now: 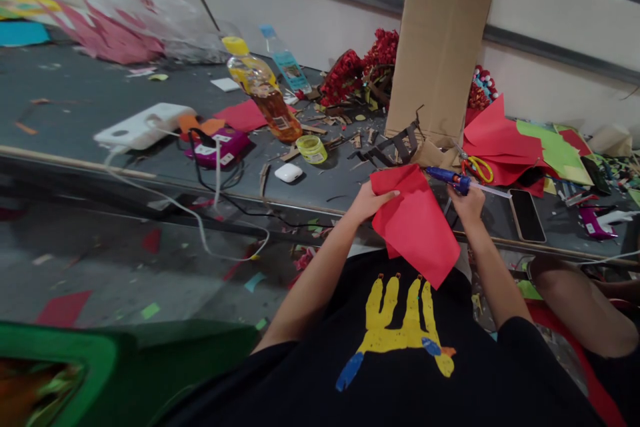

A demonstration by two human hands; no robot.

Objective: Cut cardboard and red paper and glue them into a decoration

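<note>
My left hand (373, 202) is closed on the left edge of a red sheet of paper (415, 227), thumb on top. The sheet hangs folded or doubled over my lap at the table's front edge. In my right hand (467, 203) is a blue hot glue gun (447, 178), its nozzle pointing left toward the top of the paper. A pale glue stick (493, 189) sticks out of its back end. Whether the nozzle touches the paper I cannot tell. Just behind the gun lie yellow-handled scissors (480, 169). A black phone (527, 215) rests to the right.
A tall cardboard piece (443, 47) leans on the wall. Left stand a tea bottle (267, 97), a yellow tub (311, 149), a white earbud case (289, 173) and a power strip (145, 127) with trailing cables. Red sheets (505, 147) lie right. Another person's leg (585, 307) is at lower right.
</note>
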